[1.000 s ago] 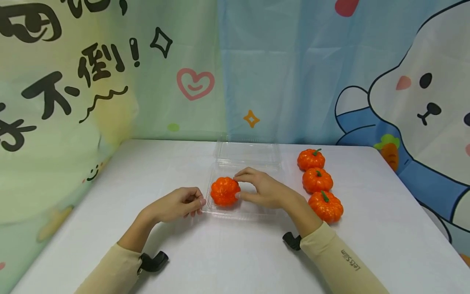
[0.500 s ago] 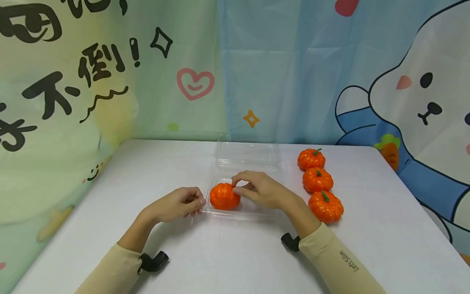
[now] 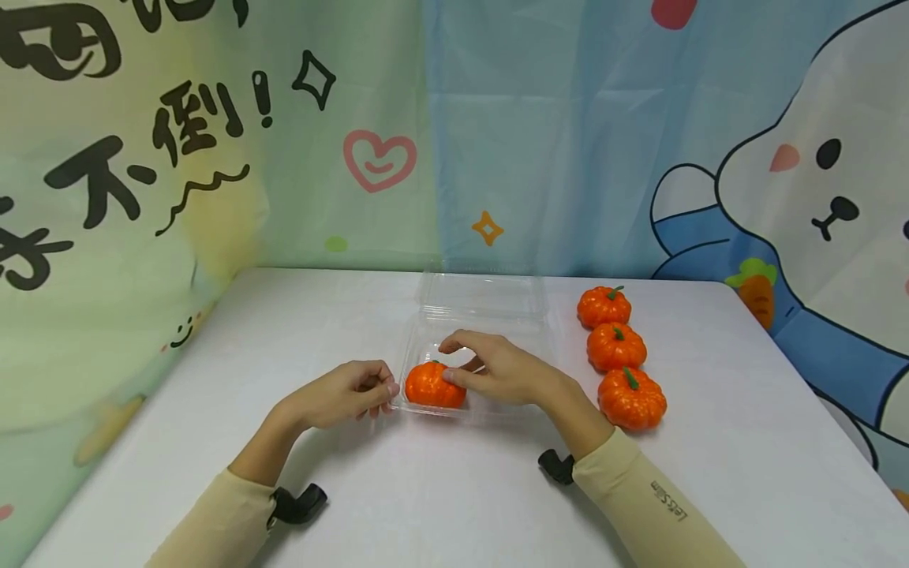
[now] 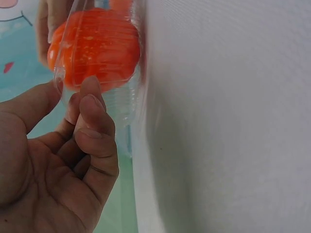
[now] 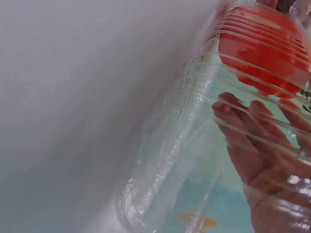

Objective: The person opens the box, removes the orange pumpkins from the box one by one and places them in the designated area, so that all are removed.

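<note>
One orange toy pumpkin (image 3: 435, 385) sits in the left front part of a clear plastic clamshell box (image 3: 490, 398), its small green stem at the top. My left hand (image 3: 349, 394) pinches the box's front left corner between thumb and fingers, and the left wrist view shows the thumb on the rim (image 4: 59, 80). Inside the box, my right hand (image 3: 507, 369) is at the pumpkin's right side. Its thumb touches or nearly touches the pumpkin while the index finger is lifted off it. Through the ribbed wall in the right wrist view, the fingers (image 5: 243, 121) lie loosely bent below the pumpkin.
The box's lid (image 3: 483, 293) lies folded back behind it. Three more orange pumpkins stand in a row to the right: a near one (image 3: 632, 399), a middle one (image 3: 616, 347) and a far one (image 3: 604, 307). A printed curtain (image 3: 497, 142) hangs behind the white table (image 3: 319, 505).
The pumpkin in the box has turned so its stem faces up, and has shifted slightly toward the front. My right hand's fingers have loosened from it. The left hand stays at the corner.
</note>
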`<action>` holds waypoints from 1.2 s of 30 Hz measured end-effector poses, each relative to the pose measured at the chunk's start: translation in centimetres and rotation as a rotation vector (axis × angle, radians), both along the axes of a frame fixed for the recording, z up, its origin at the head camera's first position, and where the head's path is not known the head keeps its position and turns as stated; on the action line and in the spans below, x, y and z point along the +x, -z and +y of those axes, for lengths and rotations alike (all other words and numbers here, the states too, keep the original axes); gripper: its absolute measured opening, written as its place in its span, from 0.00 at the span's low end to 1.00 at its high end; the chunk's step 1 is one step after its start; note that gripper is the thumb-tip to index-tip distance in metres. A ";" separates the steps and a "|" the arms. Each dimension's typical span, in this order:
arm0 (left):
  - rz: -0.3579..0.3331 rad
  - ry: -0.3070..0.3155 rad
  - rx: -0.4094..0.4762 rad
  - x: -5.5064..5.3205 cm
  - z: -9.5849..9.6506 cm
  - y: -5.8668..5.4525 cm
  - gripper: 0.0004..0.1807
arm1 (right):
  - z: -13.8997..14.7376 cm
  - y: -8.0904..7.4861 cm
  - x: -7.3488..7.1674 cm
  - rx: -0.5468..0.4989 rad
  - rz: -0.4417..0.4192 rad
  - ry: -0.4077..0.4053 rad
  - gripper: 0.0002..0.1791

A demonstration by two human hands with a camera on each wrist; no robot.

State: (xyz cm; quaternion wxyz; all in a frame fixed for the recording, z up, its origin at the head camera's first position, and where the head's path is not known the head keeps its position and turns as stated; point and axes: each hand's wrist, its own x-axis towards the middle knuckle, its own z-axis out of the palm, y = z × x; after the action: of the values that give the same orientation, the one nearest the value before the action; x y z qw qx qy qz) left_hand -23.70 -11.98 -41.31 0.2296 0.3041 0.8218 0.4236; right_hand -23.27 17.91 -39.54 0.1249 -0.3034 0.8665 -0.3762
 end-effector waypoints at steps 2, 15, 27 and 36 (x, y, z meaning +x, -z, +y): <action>0.003 0.001 -0.001 0.0 0.0 0.0 0.10 | -0.1 0.0 0.0 0.022 0.001 -0.014 0.29; 0.003 0.001 -0.003 0.0 0.0 -0.2 0.12 | -1.2 0.2 -0.2 0.095 -0.010 -0.051 0.34; 0.008 0.000 0.009 0.0 0.0 -0.1 0.10 | -0.5 0.0 0.1 0.052 0.013 -0.020 0.41; 0.005 0.001 0.015 -0.1 -0.2 0.2 0.12 | 1.2 -1.0 0.6 -0.033 0.204 0.002 0.46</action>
State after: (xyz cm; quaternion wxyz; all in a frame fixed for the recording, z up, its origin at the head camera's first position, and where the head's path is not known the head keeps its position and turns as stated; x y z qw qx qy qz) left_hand -23.82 -12.14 -41.52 0.2255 0.3071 0.8191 0.4289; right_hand -22.65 19.16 -38.58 0.0305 -0.3412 0.8687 -0.3579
